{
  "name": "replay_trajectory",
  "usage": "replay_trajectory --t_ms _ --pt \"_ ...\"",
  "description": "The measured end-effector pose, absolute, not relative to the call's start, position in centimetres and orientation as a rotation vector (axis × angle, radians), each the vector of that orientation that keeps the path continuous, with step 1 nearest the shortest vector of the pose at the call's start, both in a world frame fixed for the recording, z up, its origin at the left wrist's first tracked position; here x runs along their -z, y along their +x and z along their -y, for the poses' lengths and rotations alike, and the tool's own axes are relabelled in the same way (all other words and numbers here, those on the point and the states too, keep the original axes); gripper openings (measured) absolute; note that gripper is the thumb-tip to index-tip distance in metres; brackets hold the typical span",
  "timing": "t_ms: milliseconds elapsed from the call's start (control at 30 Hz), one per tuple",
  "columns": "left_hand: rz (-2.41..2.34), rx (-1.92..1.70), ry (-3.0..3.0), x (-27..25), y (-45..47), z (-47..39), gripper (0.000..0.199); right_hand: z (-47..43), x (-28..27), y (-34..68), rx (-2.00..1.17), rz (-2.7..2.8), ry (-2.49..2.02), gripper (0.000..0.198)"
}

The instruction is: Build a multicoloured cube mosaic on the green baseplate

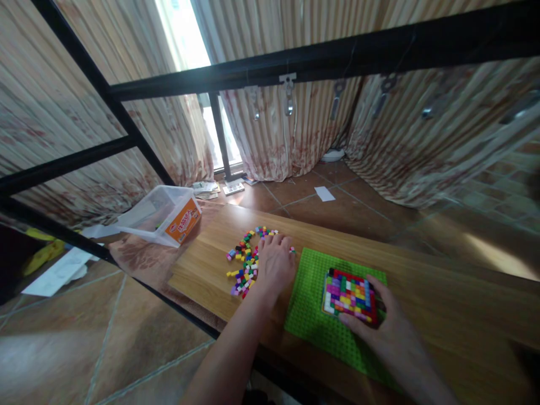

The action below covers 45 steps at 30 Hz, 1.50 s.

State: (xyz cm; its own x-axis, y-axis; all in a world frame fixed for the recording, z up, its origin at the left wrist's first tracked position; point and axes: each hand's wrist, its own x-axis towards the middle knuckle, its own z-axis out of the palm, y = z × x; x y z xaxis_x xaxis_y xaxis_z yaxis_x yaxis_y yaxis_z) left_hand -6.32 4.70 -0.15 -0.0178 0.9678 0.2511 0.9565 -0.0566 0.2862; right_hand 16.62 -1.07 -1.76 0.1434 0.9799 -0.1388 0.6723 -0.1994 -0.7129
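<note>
My right hand point(386, 320) grips a square block build point(346, 292) of many-coloured small bricks with a red edge. The thumb is at its near side and the fingers are at its far right corner. Beneath the build is a green studded baseplate point(310, 281) on the wooden tabletop. My left hand point(276, 261), palm down, reaches over the right part of a loose heap of small coloured toy bricks point(247, 264). Its fingers bend downward, and their tips are hidden, so any brick in them cannot be seen.
A clear plastic bin point(156, 211) with an orange label stands beyond the table's left end point(189, 270). Black metal bars point(253, 73) with hanging clips cross in front of long curtains point(291, 135). Papers point(63, 270) and a white sheet point(324, 194) lie on the tiled floor.
</note>
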Motion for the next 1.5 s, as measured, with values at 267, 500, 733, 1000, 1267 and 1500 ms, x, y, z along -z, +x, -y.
replay_trajectory --t_ms 267,500,733,1000,1267,1500 --pt "-2.139 -0.453 2.185 1.1 -5.7 -5.5 0.022 0.7 3.0 17.2 -0.82 1.635 -1.89 0.098" --pt "-1.995 -0.701 2.148 -0.4 -6.0 -4.1 0.014 1.0 2.9 16.7 -0.797 1.6 -1.789 0.096" --pt "-1.412 -1.127 1.774 -1.1 -3.6 -0.8 0.011 1.2 0.1 15.5 -0.658 1.349 -1.573 0.049" --pt "-1.107 -1.168 1.682 -1.4 -1.0 0.8 0.018 1.4 -1.4 13.9 -0.886 1.36 -1.342 0.022" --pt "-1.106 -1.119 1.618 -1.1 -0.6 0.9 0.026 1.5 -1.0 13.6 -0.919 1.3 -1.3 0.017" --pt "-1.427 -1.082 1.557 -0.7 -2.4 0.1 0.031 0.9 -0.5 15.0 -0.811 1.118 -1.387 0.018"
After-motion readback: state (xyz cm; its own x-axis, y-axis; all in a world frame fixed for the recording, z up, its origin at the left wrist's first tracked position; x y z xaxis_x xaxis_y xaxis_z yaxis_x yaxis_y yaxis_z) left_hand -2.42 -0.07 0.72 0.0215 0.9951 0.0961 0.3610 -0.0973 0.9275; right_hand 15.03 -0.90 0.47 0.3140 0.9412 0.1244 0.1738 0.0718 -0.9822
